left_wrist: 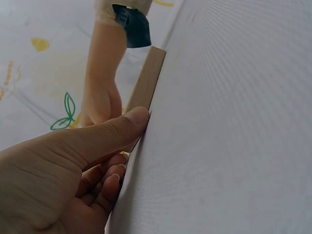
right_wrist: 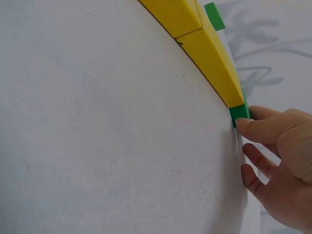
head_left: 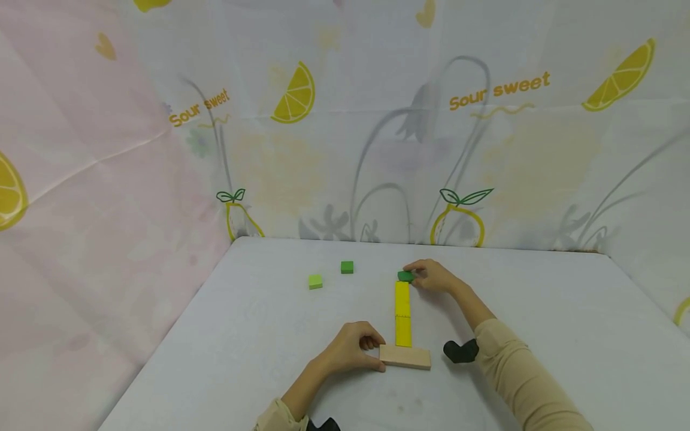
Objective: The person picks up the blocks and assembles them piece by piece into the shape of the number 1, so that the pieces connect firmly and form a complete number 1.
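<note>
Two yellow blocks lie end to end in a line on the table. At their near end a plain wooden block lies crosswise. My left hand pinches this wooden block by its left end, thumb at the near side, as the left wrist view also shows. Beyond the far yellow block sits a dark green block, and my right hand pinches it between thumb and fingers. In the right wrist view the green block meets the yellow block's end.
A green block and a light green block lie apart to the left of the far yellow end. The white tabletop ends at a printed cloth backdrop. A black device is at the right sleeve.
</note>
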`<action>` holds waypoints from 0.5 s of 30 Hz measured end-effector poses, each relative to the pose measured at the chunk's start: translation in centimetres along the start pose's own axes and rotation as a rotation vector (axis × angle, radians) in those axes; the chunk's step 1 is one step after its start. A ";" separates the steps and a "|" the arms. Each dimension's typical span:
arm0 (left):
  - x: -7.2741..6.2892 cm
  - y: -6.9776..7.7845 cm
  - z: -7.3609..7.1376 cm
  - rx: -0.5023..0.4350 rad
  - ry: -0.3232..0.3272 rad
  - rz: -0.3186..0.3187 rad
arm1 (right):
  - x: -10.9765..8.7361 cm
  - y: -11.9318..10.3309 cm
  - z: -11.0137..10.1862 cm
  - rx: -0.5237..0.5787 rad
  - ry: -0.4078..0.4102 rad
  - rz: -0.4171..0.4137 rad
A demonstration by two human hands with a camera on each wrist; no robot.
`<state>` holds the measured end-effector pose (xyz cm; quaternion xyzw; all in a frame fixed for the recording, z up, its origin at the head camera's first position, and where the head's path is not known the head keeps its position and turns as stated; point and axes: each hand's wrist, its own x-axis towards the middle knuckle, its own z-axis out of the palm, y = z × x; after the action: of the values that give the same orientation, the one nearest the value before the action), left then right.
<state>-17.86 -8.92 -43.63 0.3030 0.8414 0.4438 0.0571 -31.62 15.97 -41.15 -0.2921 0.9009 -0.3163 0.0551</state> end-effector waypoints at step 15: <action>0.0 -0.2 0.2 0.014 0.016 0.000 | -0.2 0.7 0.0 0.017 0.009 -0.007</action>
<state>-17.88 -8.89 -43.92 0.3000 0.8449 0.4402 0.0484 -31.79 16.52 -41.63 -0.2933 0.8975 -0.3252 0.0526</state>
